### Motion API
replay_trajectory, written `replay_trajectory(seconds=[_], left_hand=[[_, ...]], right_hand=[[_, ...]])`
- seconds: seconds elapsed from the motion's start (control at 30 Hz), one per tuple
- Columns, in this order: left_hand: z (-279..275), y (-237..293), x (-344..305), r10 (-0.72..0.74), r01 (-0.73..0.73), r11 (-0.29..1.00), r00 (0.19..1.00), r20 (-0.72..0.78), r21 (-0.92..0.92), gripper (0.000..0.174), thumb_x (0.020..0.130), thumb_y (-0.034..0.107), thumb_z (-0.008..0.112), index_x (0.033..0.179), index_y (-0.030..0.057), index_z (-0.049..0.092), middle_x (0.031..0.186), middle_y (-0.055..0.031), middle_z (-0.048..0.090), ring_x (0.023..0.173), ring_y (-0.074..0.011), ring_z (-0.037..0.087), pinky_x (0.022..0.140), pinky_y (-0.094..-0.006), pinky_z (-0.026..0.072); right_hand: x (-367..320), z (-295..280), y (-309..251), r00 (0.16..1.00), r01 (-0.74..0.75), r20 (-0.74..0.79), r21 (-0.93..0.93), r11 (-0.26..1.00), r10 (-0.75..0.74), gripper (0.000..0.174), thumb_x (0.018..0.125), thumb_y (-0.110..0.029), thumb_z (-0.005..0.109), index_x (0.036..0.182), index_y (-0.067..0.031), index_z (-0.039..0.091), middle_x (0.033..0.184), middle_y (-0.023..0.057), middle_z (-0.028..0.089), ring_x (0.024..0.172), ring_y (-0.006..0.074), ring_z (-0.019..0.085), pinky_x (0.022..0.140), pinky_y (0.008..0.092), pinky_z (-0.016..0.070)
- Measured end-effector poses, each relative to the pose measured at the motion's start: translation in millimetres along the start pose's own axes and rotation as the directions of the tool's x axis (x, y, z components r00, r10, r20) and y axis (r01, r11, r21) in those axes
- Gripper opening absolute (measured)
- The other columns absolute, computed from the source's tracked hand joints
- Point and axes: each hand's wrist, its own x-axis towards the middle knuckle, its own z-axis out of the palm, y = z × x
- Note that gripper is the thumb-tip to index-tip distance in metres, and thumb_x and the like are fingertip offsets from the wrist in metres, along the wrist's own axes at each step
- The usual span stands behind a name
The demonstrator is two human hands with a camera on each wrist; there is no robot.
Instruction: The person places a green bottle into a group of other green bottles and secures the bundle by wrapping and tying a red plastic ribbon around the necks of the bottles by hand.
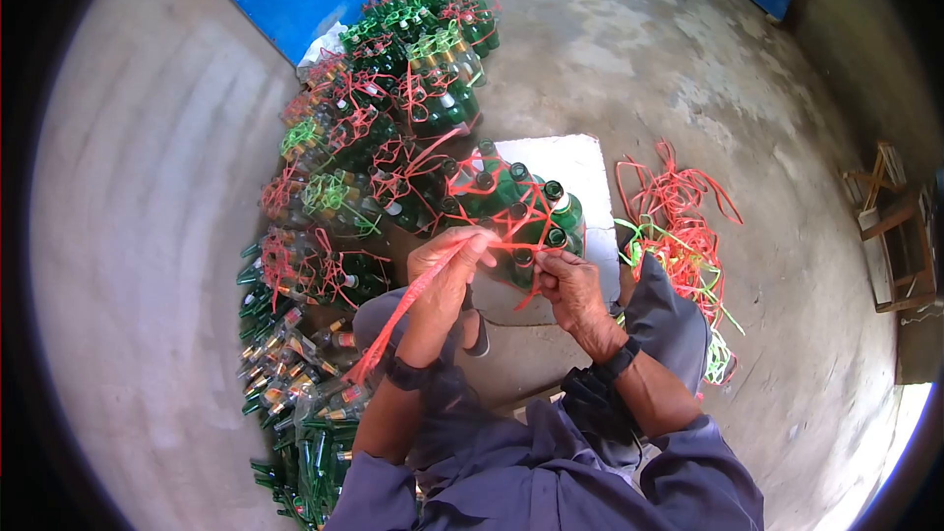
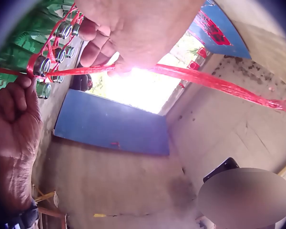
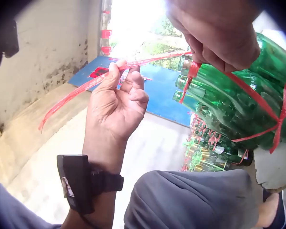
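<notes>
In the head view, a bundle of green glass bottles [image 1: 568, 211] stands before the person, with red plastic ribbon crossing between the necks. The left hand [image 1: 447, 270] pinches a long red ribbon [image 1: 398, 315] between thumb and fingers, its loose tail hanging toward the left forearm. From that hand, the ribbon runs taut to the bottle necks. Close at the near bottles, the right hand [image 1: 575, 295] pinches the ribbon beside a neck. In the left wrist view, the right hand's fingertips [image 2: 23, 81] are right at a ribbon-wrapped bottle mouth [image 2: 42, 66]. A knotted ribbon [image 3: 279, 123] girds the bottles' sides.
The bundle stands on a white slab [image 1: 565, 152]. To the left are many ribbon-tied bottle bundles [image 1: 433, 103] and a heap of loose bottles [image 1: 305, 364]. At right lies a tangle of red and green ribbon [image 1: 678, 206]; a wooden stool [image 1: 900, 236] stands farther right.
</notes>
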Motion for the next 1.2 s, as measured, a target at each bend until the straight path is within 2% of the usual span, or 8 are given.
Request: replay_trajectory(seconds=[0.4,0.6,0.67,0.83,0.9,0.93,1.0,1.2], left_hand=[[-1,-17,9,-0.046,0.042,0.997,0.997,-0.063,-0.057,0.038,0.107,0.032,0.055,0.122,-0.0007,0.067,0.103,-0.0129,0.073,0.072,-0.0121,0.067,0.053,-0.0196,0.0422],[4,-43,1,-0.1,0.094,0.992,0.993,0.064,0.088,0.034,0.102,0.023,0.063,0.126,-0.0008,0.064,0.098,-0.0094,0.072,0.069,-0.008,0.062,0.057,-0.021,0.0462],[10,-43,-4,-0.196,0.171,0.969,0.971,0.137,0.176,0.031,0.099,0.017,0.066,0.124,-0.0007,0.065,0.095,-0.0074,0.071,0.068,-0.0074,0.059,0.059,-0.0233,0.0483],[28,-52,-1,-0.033,-0.026,0.909,0.99,0.134,0.416,0.029,0.095,0.015,0.07,0.12,0.0002,0.067,0.087,-0.0085,0.069,0.065,-0.0125,0.062,0.06,-0.0285,0.0503],[32,-44,1,0.185,-0.24,0.738,0.971,0.152,0.63,0.029,0.092,0.013,0.071,0.118,0.0017,0.067,0.097,-0.012,0.07,0.072,-0.0229,0.069,0.063,-0.0333,0.0535],[34,-43,0,0.186,-0.241,0.738,0.97,0.154,0.63,0.029,0.092,0.013,0.071,0.118,0.0017,0.067,0.097,-0.012,0.07,0.072,-0.0229,0.069,0.063,-0.0333,0.0535],[37,-43,-2,0.282,-0.357,0.681,0.934,0.22,0.639,0.032,0.09,0.011,0.071,0.12,0.0037,0.066,0.109,-0.0136,0.069,0.083,-0.033,0.071,0.068,-0.0388,0.0564],[41,-55,-3,0.27,-0.395,0.695,0.918,0.291,0.601,0.041,0.089,0.011,0.069,0.129,0.0053,0.06,0.109,-0.0129,0.068,0.085,-0.0358,0.07,0.069,-0.0433,0.0571]], right_hand=[[0,3,0,0.999,0.021,-0.044,0.025,0.999,-0.02,0.012,0.088,-0.011,0.076,0.092,-0.0024,0.069,0.077,0.0013,0.065,0.057,0.0063,0.05,0.048,0.0212,0.0318],[0,5,0,0.997,0.006,-0.074,0.058,0.998,-0.001,0.012,0.088,-0.011,0.075,0.093,-0.0021,0.069,0.077,0.0014,0.065,0.057,0.0068,0.051,0.048,0.021,0.0323],[0,6,1,0.997,-0.012,-0.079,0.071,0.997,0.018,0.012,0.088,-0.01,0.075,0.094,-0.002,0.069,0.077,0.0014,0.065,0.058,0.0067,0.051,0.048,0.0208,0.0319],[5,-1,3,0.998,-0.042,-0.032,0.135,0.99,0.047,0.01,0.088,-0.009,0.073,0.093,-0.0018,0.068,0.077,0.0003,0.061,0.059,0.0064,0.048,0.047,0.0208,0.0298],[5,-1,4,0.998,-0.036,-0.036,0.142,0.989,0.042,0.008,0.088,-0.008,0.072,0.092,-0.0024,0.067,0.077,0.0001,0.061,0.059,0.0062,0.048,0.047,0.0208,0.0295],[5,0,5,0.998,-0.032,-0.04,0.148,0.988,0.038,0.007,0.088,-0.008,0.071,0.092,-0.0029,0.067,0.077,-0.0001,0.06,0.059,0.006,0.047,0.047,0.0208,0.0293],[7,-1,6,0.998,-0.039,-0.034,0.177,0.984,0.046,0.006,0.089,-0.008,0.07,0.091,-0.004,0.067,0.077,-0.0006,0.06,0.059,0.0058,0.047,0.047,0.0208,0.0293],[6,-1,4,0.997,-0.066,-0.014,0.22,0.973,0.071,0.003,0.088,-0.011,0.069,0.088,-0.0078,0.066,0.075,-0.0029,0.058,0.058,0.0053,0.046,0.047,0.0213,0.0295]])
